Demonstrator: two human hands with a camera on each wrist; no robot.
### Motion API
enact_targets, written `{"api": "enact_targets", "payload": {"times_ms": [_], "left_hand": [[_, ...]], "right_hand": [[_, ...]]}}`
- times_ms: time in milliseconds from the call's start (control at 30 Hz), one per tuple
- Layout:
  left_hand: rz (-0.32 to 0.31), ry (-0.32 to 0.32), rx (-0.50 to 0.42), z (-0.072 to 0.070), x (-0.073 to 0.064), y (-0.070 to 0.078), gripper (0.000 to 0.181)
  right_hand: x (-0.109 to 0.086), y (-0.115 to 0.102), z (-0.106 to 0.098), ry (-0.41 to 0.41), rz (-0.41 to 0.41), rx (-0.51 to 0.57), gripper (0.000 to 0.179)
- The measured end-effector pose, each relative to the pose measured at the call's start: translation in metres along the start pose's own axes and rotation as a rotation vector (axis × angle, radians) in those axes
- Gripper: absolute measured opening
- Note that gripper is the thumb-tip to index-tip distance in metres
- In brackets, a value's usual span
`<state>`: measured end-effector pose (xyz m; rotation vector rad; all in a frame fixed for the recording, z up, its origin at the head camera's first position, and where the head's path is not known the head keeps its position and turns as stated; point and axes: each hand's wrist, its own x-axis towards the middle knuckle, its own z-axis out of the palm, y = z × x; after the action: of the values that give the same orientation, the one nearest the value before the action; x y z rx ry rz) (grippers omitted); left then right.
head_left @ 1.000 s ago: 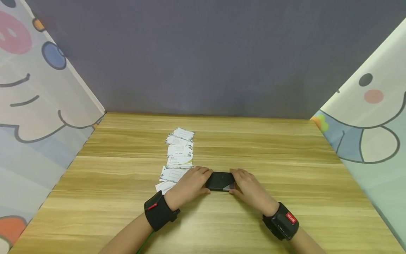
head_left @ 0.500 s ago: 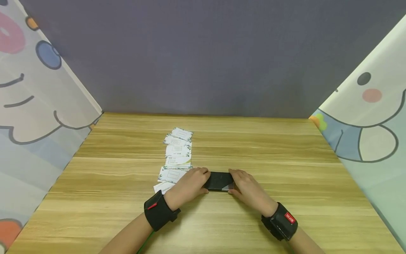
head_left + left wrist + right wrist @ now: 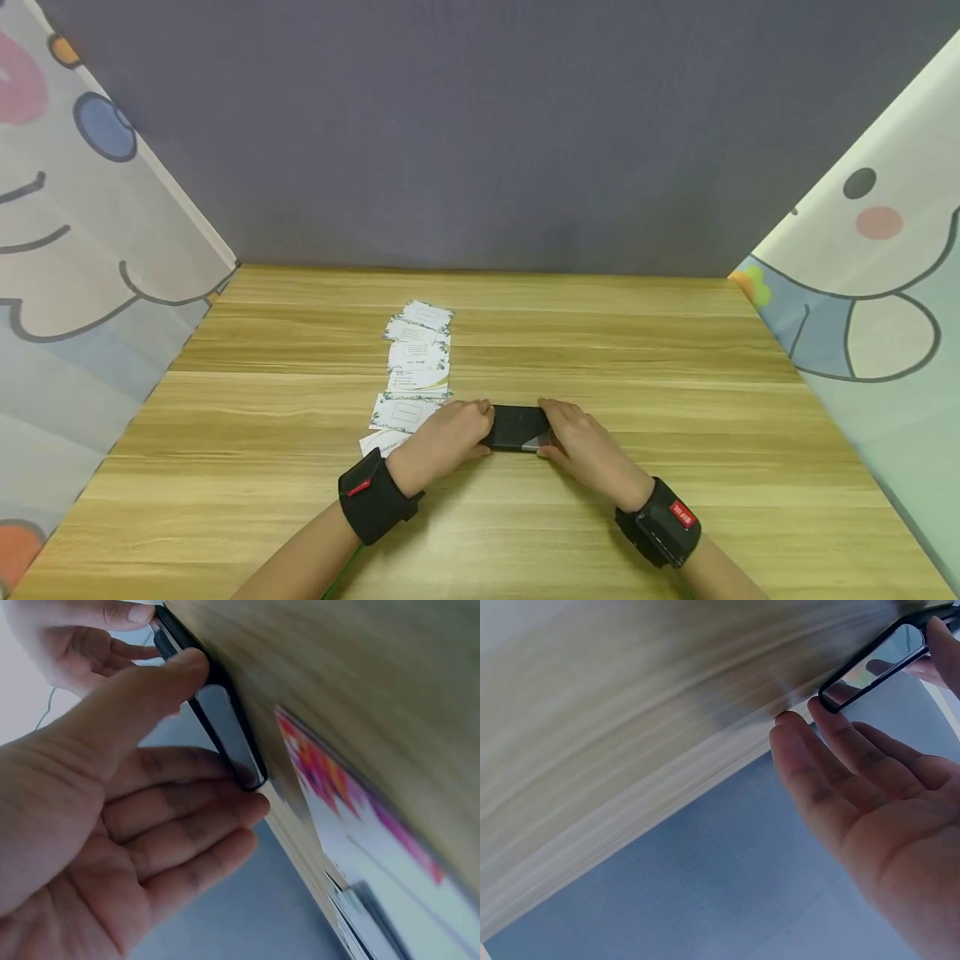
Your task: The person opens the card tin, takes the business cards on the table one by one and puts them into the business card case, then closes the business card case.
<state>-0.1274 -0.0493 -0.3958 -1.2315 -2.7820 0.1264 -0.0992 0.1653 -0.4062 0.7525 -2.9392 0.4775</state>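
Observation:
A flat black card case [image 3: 519, 427] with a silver corner lies crosswise between my two hands. At its left end my left hand [image 3: 450, 433] holds it, thumb on the near edge and fingers on the far edge. My right hand [image 3: 588, 446] grips the right end the same way. In the left wrist view the case's shiny metal end [image 3: 225, 724] shows between thumb and fingers. The right wrist view has the other end [image 3: 877, 660] of the case, also silver, framed in black. Business cards [image 3: 418, 354] lie in an overlapping column left of the case, the nearest partly under my left forearm and hand.
The wooden table [image 3: 637, 350] reaches back to a grey partition [image 3: 480, 133]. Cartoon-printed panels stand at the left [image 3: 112, 217] and right [image 3: 885, 250]. Each wrist wears a black band [image 3: 660, 523].
Both hands keep their hold on the card case. The head view has shifted slightly, so the cards, hands and case sit a little further left in it.

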Motion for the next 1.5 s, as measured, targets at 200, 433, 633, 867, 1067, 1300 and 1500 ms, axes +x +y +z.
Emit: {"api": "enact_targets", "payload": {"times_ms": [200,433,633,867,1067,1300,1500], "left_hand": [[0.028,-0.017,0.075,-0.001,0.002,0.0,0.039],[0.054,-0.01,0.046,-0.004,0.002,-0.003,0.029],[0.029,-0.07,-0.349,-0.007,-0.001,-0.019,0.019],[0.051,-0.12,-0.553,-0.005,-0.004,-0.031,0.024],[0.015,-0.046,-0.571,-0.005,-0.002,-0.034,0.029],[-0.14,0.137,-0.593,-0.007,0.012,-0.034,0.019],[-0.253,0.19,-0.657,-0.007,0.022,-0.035,0.014]], "right_hand": [[-0.001,-0.001,0.001,-0.014,0.018,0.009,0.063],[0.0,0.0,0.002,-0.002,0.0,-0.016,0.061],[0.0,0.001,0.001,-0.001,-0.005,-0.009,0.062],[0.0,0.0,0.002,-0.008,0.006,0.003,0.064],[-0.001,0.0,0.001,-0.003,0.011,0.021,0.071],[0.001,0.001,-0.001,0.009,-0.01,0.039,0.08],[0.002,0.003,-0.001,-0.015,-0.045,0.045,0.076]]}}
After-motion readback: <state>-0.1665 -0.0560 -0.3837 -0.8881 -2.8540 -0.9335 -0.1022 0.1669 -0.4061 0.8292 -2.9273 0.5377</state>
